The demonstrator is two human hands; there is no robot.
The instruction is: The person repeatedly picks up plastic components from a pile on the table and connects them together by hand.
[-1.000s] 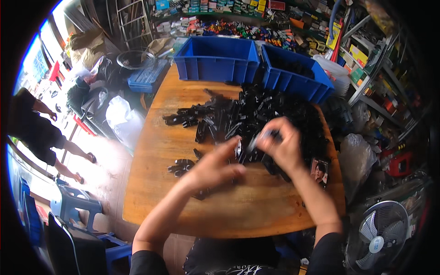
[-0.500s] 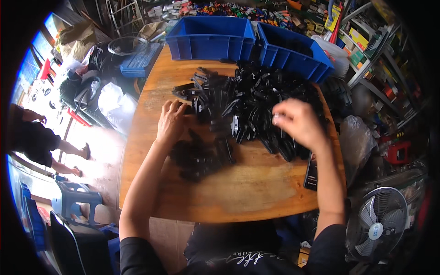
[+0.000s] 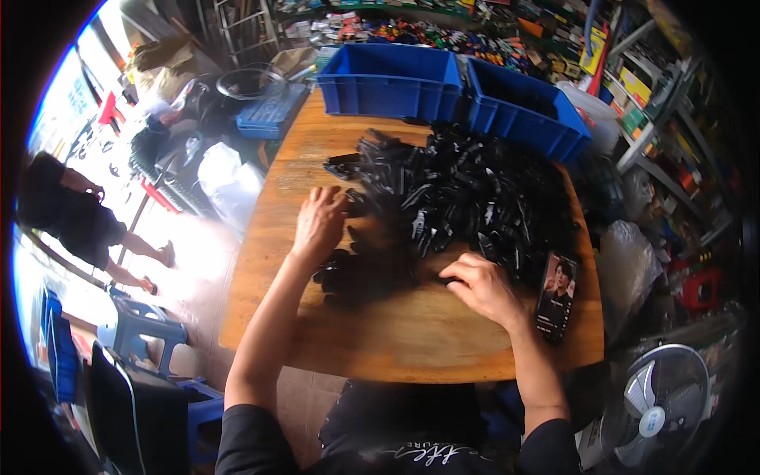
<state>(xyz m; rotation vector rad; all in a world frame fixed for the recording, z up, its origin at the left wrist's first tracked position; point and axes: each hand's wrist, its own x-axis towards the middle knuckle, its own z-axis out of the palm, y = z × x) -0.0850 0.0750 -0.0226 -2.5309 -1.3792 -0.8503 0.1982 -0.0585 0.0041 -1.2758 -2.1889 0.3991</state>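
Black plastic parts [image 3: 459, 198] lie heaped across a round wooden table [image 3: 396, 340], seen from above by the person working at it. The pile covers the far and right half of the tabletop, and a smaller cluster [image 3: 360, 273] sits apart at its near edge, just in front of the person.

The left hand [image 3: 319, 223] rests flat at the left fringe of the pile, fingers spread and pointing away, palm down on the wood with the fingertips touching the nearest parts; it grips nothing. The right hand [image 3: 480, 286] lies at the near edge of the heap, fingers curled together toward a part at the pile's rim; whether they have closed on a piece cannot be told from this angle.

A phone [image 3: 556, 295] with a lit screen lies on the table just right of the right hand, near the edge. Two blue bins [image 3: 388, 83] stand side by side at the far rim of the table, the right one [image 3: 526, 111] angled toward the corner.

Beyond the table, shelves [image 3: 657, 103] crowded with coloured goods line the right side, and a fan [image 3: 653, 408] stands on the floor at lower right. On the left, in bright daylight, another person [image 3: 75, 218] in dark clothes walks past, and a blue stool [image 3: 146, 332] stands near the table's near-left edge.
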